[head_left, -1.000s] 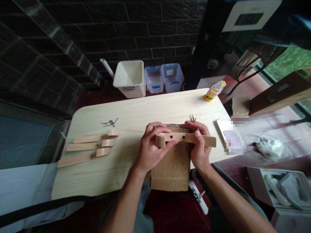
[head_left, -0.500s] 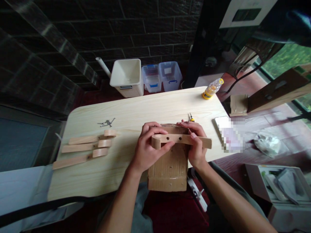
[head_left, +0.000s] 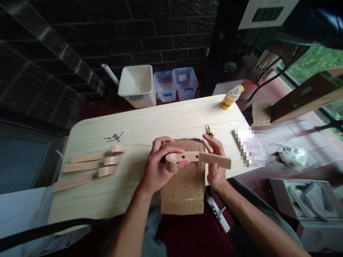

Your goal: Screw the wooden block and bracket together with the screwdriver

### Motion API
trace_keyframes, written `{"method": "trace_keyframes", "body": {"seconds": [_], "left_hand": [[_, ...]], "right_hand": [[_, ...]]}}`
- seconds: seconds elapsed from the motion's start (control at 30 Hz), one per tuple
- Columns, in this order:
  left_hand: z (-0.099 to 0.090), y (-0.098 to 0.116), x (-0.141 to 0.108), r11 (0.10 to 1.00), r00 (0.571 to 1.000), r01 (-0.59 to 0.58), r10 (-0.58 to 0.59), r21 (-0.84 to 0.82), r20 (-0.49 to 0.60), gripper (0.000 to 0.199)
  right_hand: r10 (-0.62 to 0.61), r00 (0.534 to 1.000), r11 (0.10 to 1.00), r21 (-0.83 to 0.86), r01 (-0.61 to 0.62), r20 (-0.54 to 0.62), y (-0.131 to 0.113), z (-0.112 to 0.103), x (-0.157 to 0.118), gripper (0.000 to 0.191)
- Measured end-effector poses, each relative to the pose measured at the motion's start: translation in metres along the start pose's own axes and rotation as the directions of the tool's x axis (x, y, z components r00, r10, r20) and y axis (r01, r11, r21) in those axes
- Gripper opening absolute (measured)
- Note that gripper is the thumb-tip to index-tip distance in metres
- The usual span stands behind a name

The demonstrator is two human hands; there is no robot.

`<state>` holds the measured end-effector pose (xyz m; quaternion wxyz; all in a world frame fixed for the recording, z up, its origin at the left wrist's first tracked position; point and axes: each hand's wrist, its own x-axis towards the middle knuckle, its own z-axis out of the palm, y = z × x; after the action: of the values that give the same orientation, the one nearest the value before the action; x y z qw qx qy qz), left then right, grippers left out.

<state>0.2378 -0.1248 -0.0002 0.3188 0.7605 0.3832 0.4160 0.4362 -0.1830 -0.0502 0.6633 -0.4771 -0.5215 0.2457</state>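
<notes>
A bent wooden hook (head_left: 191, 156) with a curled left end and two dark holes lies across a taped cardboard box (head_left: 182, 196) dotted with several small holes. My left hand (head_left: 158, 166) pinches the hook near its curl, thumb in front and fingers behind. My right hand (head_left: 215, 160) is beside the box's right edge, behind the hook's straight end, with its fingers apart; part of the thumb is hidden by the wood. Just beyond that hand lies a small yellow and black screwdriver (head_left: 209, 131).
Several similar wooden hooks (head_left: 83, 166) lie on the table (head_left: 128, 125) at left, near a few metal screws (head_left: 115, 136). A clear bottle with yellow ends (head_left: 232, 97) stands at the far right corner, near a pixelated phone-like object (head_left: 250, 146). Bins (head_left: 138, 84) stand behind.
My right hand's thumb has come off the front of the hook and its fingers have spread. The hook sits slightly lower over the box, with my left hand still on it.
</notes>
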Motion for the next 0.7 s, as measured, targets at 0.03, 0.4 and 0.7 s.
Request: {"method": "trace_keyframes", "body": {"seconds": [0.03,0.4,0.7], "left_hand": [[0.000,0.000,0.000,1.000,1.000,0.001,-0.001,0.002,0.000,0.028],[0.002,0.002,0.001,1.000,1.000,0.020,-0.020,-0.023,-0.003,0.027],[0.000,0.007,0.004,1.000,1.000,0.005,-0.005,0.015,-0.007,0.028]], "right_hand": [[0.023,0.999,1.000,-0.003,-0.023,0.029,0.000,-0.002,-0.004,0.071],[0.080,0.996,0.988,-0.135,-0.075,0.035,-0.009,-0.004,-0.014,0.061],[0.040,0.999,0.984,-0.174,-0.037,0.012,-0.013,-0.002,-0.012,0.063]]}}
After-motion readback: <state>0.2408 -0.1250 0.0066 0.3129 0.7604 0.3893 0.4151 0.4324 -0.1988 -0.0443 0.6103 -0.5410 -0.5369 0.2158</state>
